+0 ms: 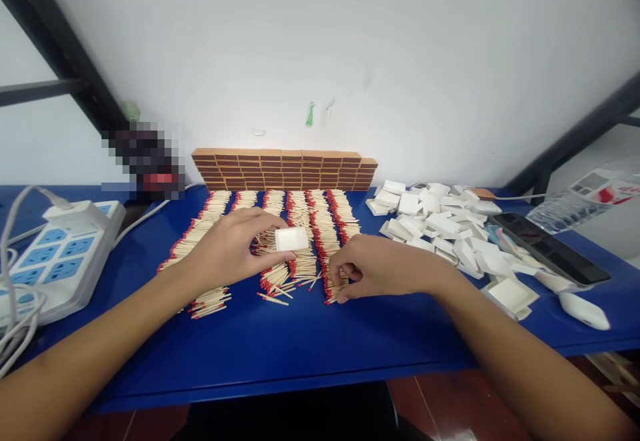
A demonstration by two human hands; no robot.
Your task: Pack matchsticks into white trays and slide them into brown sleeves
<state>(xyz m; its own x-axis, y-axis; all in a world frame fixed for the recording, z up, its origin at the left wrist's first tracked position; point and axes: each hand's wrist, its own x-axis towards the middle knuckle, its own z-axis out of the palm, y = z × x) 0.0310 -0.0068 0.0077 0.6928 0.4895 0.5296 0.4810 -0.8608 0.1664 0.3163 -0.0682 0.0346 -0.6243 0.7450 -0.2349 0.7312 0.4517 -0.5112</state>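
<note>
My left hand (pixel 235 244) grips a small white matchbox tray (pixel 291 239) between thumb and fingers, held above the rows of matches with its hollow side showing. No matches are visible inside it. My right hand (pixel 370 268) is down at the near end of the rightmost row of red-tipped matches (pixel 334 254), thumb and fingertips curled together against the matches. Whether it has picked any up is hidden by the fingers. More matches (pixel 213 301) lie in long rows under and around my left hand, and a few loose matches (pixel 275 299) are scattered in front.
Stacked brown matchboxes (pixel 285 170) line the wall behind. White empty trays (pixel 440 218) are heaped at the right, beside a black phone (pixel 550 248), a plastic bottle (pixel 570 204) and a white device (pixel 584 310). A power strip (pixel 65 261) with cables sits left on the blue table (pixel 280 361).
</note>
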